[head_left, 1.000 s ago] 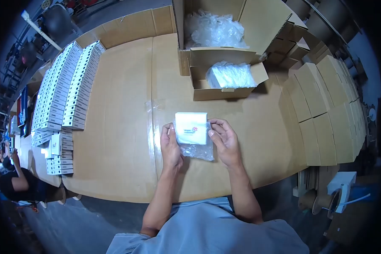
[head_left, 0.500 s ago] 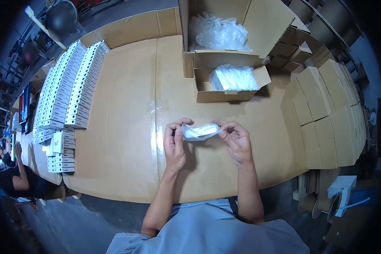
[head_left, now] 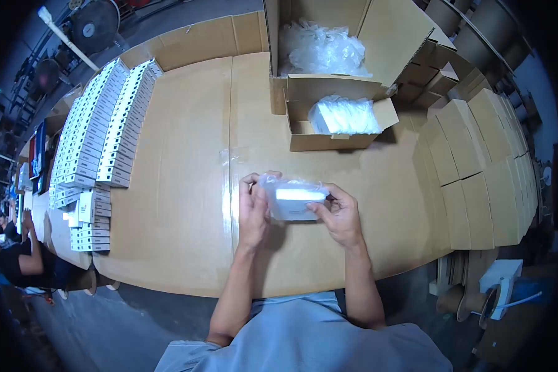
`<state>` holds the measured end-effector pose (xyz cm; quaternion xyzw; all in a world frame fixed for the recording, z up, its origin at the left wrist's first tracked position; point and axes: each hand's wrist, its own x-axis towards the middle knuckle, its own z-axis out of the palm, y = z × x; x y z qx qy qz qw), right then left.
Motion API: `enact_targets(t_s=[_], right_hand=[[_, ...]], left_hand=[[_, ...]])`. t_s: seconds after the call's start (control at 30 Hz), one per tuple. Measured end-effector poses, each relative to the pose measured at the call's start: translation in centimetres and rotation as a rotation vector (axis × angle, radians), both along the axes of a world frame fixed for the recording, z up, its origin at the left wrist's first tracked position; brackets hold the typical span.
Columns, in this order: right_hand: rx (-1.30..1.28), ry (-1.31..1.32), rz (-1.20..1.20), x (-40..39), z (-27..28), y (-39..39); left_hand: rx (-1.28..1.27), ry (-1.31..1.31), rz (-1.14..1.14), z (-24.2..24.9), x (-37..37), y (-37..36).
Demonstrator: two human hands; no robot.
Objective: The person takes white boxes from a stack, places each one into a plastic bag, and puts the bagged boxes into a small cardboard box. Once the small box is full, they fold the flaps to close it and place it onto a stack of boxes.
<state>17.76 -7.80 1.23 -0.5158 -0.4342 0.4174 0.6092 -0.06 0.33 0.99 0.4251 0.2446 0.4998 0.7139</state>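
Between my hands is a small white box in a clear plastic bag (head_left: 291, 208), its broad face turned up toward me and shining. My left hand (head_left: 253, 208) grips the bag's left end, fingers curled round it. On the other side my right hand (head_left: 340, 214) pinches the right end, thumb lying on the front face. Both hands are above the cardboard-covered table (head_left: 173, 229). Beyond them stands an open small carton (head_left: 328, 144) holding a row of plastic-wrapped white boxes (head_left: 346, 116).
Long stacks of white boxes (head_left: 93, 133) line the left side. A large open carton (head_left: 397, 37) with clear plastic bags (head_left: 324, 49) stands at the back. Closed brown cartons (head_left: 480, 170) are piled at the right. Another person (head_left: 28, 257) is at far left.
The bagged box has turned from its narrow side to show its broad face. My right hand has shifted slightly left and down, its thumb now on the face.
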Motion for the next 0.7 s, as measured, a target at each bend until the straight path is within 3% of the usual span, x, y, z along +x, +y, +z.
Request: enact_targets(t_s=[0.1,0.17,0.37,0.5,0.7], right_hand=[[-0.018,0.138,-0.007,0.1,0.3,-0.3],[0.004,-0.033,0.023,0.6,0.5,0.0],[0.024,-0.068,0.099,0.3,0.7,0.0],[0.017,-0.117,0.109,0.2,0.5,-0.5],[0.062,0.156,-0.163,1.6,-0.1,-0.3]], left_hand=[[0.160,0.231,-0.160,0.1,-1.0,-0.1],[0.108,0.238,-0.255,0.4,-1.4,-0.3],[-0.246,0.096,-0.084,0.6,-0.6,-1.1],[-0.111,0.193,-0.063,-0.6,-0.9,-0.7],[-0.297,0.063,0.018,-1.3,-0.4,-0.5]])
